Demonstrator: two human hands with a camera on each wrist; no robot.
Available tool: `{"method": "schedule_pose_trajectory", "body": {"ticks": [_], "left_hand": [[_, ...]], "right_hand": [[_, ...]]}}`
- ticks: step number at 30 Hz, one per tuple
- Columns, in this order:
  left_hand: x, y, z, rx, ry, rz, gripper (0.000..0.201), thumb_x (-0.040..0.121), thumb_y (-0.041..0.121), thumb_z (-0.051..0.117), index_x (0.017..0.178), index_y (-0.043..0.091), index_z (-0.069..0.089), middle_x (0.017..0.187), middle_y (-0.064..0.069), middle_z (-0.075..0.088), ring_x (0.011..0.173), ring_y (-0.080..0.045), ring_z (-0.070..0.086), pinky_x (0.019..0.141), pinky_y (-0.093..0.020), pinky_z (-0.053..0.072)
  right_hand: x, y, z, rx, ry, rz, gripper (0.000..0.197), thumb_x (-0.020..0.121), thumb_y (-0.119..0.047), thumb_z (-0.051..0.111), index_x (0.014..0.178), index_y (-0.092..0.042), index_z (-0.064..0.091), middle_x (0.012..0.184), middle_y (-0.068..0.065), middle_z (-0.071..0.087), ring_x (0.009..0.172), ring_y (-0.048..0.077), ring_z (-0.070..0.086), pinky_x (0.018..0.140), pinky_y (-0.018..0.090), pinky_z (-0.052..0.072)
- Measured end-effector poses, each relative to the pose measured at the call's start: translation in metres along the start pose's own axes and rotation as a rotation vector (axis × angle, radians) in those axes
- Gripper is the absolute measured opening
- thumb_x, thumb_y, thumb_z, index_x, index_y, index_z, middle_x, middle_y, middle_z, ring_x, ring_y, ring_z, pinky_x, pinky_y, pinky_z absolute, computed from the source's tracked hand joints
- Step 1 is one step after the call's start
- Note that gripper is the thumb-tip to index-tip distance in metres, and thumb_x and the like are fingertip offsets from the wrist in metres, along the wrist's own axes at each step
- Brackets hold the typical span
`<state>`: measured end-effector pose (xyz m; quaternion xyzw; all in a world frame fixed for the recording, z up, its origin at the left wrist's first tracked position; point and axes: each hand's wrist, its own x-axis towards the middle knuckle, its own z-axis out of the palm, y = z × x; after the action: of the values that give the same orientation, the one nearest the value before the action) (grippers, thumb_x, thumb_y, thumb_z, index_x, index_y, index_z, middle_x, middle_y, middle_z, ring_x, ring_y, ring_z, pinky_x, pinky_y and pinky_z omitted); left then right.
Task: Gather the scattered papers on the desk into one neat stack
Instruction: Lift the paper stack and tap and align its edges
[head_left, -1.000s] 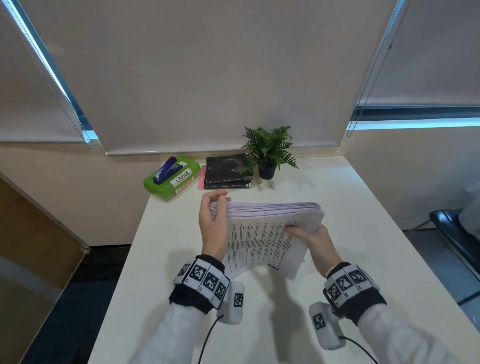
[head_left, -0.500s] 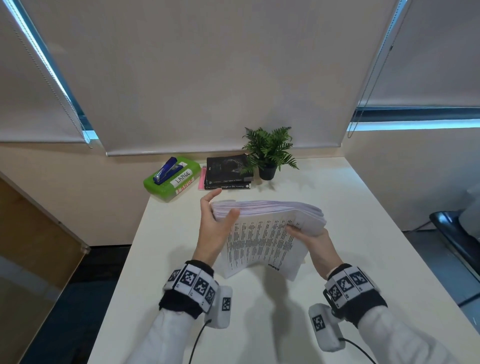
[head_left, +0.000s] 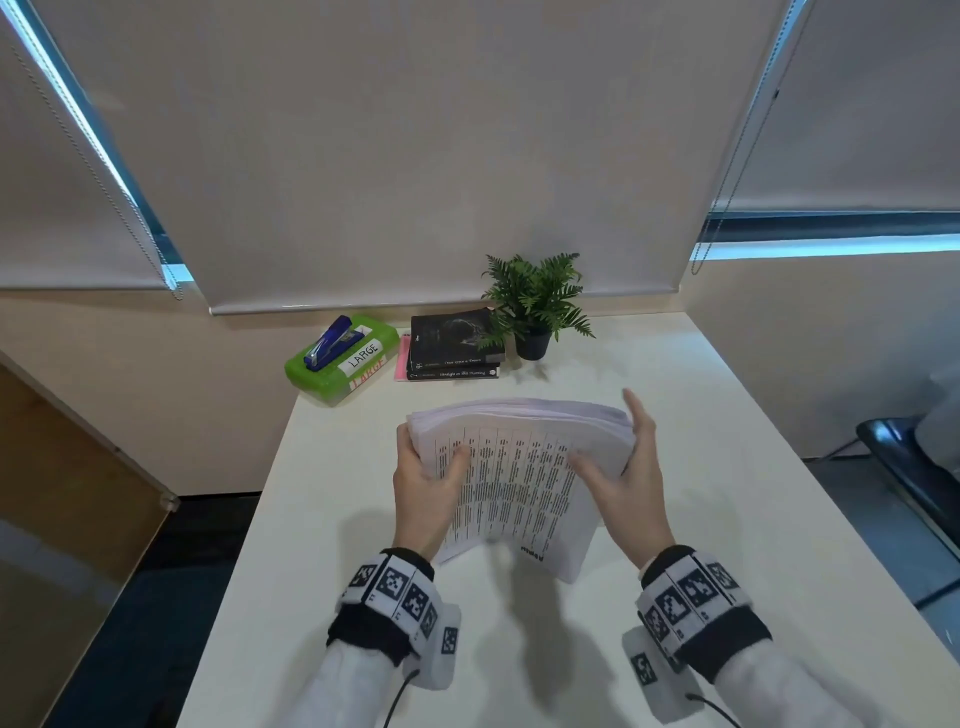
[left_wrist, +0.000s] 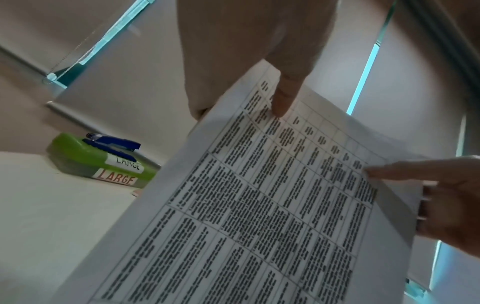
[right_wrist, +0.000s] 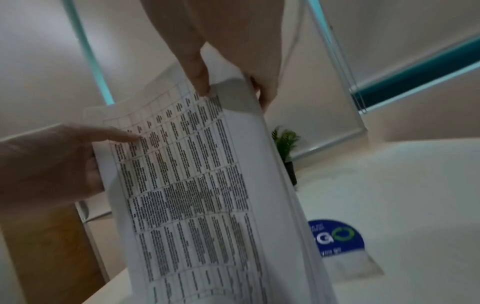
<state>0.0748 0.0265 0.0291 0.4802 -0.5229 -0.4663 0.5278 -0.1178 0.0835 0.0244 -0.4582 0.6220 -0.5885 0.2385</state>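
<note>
Over desk centre: both hands on 1 paper stack
Left fingers (head_left: 402, 441): curled round stack's left edge, thumb (left_wrist: 281, 98) pressed on the printed top sheet
Right fingers (head_left: 638, 415): mostly straight along stack's right edge, thumb on the top sheet; grip looks loose, can't tell if fingers behind wrap the edge
Left hand (head_left: 423, 486): holding stack's left side
Right hand (head_left: 631, 480): bracing right side
Stack (head_left: 519, 467): raised and tilted, top edge away from the person, lower edge near or on desk (head_left: 753, 467); can't tell which
Sheets: edges roughly flush, slightly fanned at top
Behind stack: green box (head_left: 340, 364) with blue stapler (head_left: 332, 340) on it, 2 dark books (head_left: 454, 345), potted plant (head_left: 535, 306), all well apart from stack
Right wrist view: blue round label (right_wrist: 337, 236) on a sheet lying on desk just beside stack
</note>
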Motion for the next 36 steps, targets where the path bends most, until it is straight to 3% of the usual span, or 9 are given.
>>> {"method": "schedule_pose_trajectory", "body": {"ticks": [3,6,11,13,17,20,26,30,36], "left_hand": [[0.004,0.001,-0.001,0.005,-0.035,-0.003,0.04,0.084,-0.001,0.065,0.11,0.017,0.042,0.094,0.012,0.059,0.074,0.02,0.06,0.066,-0.002,0.048],[0.006,0.002,-0.001,0.02,-0.059,-0.002,0.042,0.082,0.0,0.067,0.111,0.018,0.042,0.094,0.012,0.059,0.079,0.014,0.061,0.068,-0.003,0.049],[0.007,0.0,-0.002,-0.003,-0.082,-0.009,0.044,0.08,0.002,0.07,0.11,0.018,0.041,0.095,0.008,0.062,0.09,-0.004,0.063,0.071,-0.013,0.054],[0.008,0.0,-0.003,-0.003,-0.084,-0.004,0.045,0.079,0.003,0.071,0.109,0.018,0.041,0.094,0.008,0.061,0.088,-0.002,0.063,0.071,-0.015,0.053],[0.01,-0.001,-0.003,-0.007,-0.084,-0.004,0.041,0.079,0.007,0.072,0.108,0.02,0.046,0.095,0.009,0.063,0.086,0.002,0.063,0.077,-0.021,0.051],[0.012,-0.002,-0.003,-0.029,-0.069,-0.011,0.04,0.079,0.007,0.072,0.109,0.02,0.049,0.098,0.005,0.064,0.093,-0.009,0.063,0.079,-0.025,0.05],[0.014,-0.001,-0.004,-0.04,-0.086,-0.004,0.038,0.078,0.007,0.072,0.097,0.03,0.049,0.095,0.005,0.064,0.091,-0.01,0.064,0.08,-0.027,0.052],[0.014,-0.001,-0.003,-0.049,-0.089,-0.003,0.037,0.079,0.008,0.072,0.097,0.031,0.05,0.096,0.006,0.065,0.091,-0.01,0.064,0.082,-0.028,0.052],[0.016,-0.001,-0.005,-0.056,-0.103,-0.01,0.036,0.079,0.01,0.073,0.099,0.031,0.051,0.099,0.004,0.066,0.096,-0.014,0.064,0.082,-0.029,0.053]], "right_hand": [[0.005,-0.015,-0.005,-0.374,0.071,-0.401,0.08,0.08,-0.006,0.07,0.143,-0.03,0.027,0.134,0.008,0.034,0.1,-0.003,0.04,0.089,0.02,0.045],[0.009,-0.023,-0.007,-0.622,0.011,-0.547,0.058,0.084,-0.012,0.067,0.135,-0.031,0.045,0.142,0.012,0.028,0.096,0.006,0.051,0.077,0.017,0.047],[0.011,-0.021,-0.009,-0.636,0.0,-0.535,0.044,0.083,-0.016,0.068,0.126,-0.02,0.059,0.141,0.017,0.033,0.1,0.014,0.055,0.087,0.02,0.045],[0.011,-0.023,-0.009,-0.628,-0.001,-0.529,0.042,0.083,-0.015,0.068,0.124,-0.017,0.061,0.141,0.018,0.033,0.089,0.009,0.051,0.087,0.02,0.044],[0.011,-0.023,-0.008,-0.587,0.011,-0.472,0.034,0.082,-0.012,0.069,0.116,-0.012,0.062,0.14,0.017,0.032,0.093,0.009,0.047,0.089,0.022,0.044],[0.01,-0.023,-0.006,-0.586,-0.009,-0.472,0.035,0.083,-0.007,0.066,0.116,-0.014,0.059,0.14,0.016,0.031,0.093,0.008,0.047,0.085,0.019,0.045],[0.011,-0.025,-0.005,-0.572,0.013,-0.465,0.022,0.083,-0.006,0.067,0.104,-0.012,0.063,0.126,0.016,0.042,0.087,0.012,0.05,0.078,0.02,0.047],[0.011,-0.028,-0.004,-0.576,0.031,-0.428,0.018,0.083,-0.007,0.067,0.101,-0.009,0.063,0.119,0.014,0.046,0.084,0.011,0.049,0.071,0.006,0.039],[0.014,-0.029,-0.002,-0.618,0.045,-0.448,0.021,0.081,-0.007,0.068,0.102,-0.008,0.063,0.107,0.01,0.052,0.077,0.007,0.048,0.058,0.0,0.036]]}}
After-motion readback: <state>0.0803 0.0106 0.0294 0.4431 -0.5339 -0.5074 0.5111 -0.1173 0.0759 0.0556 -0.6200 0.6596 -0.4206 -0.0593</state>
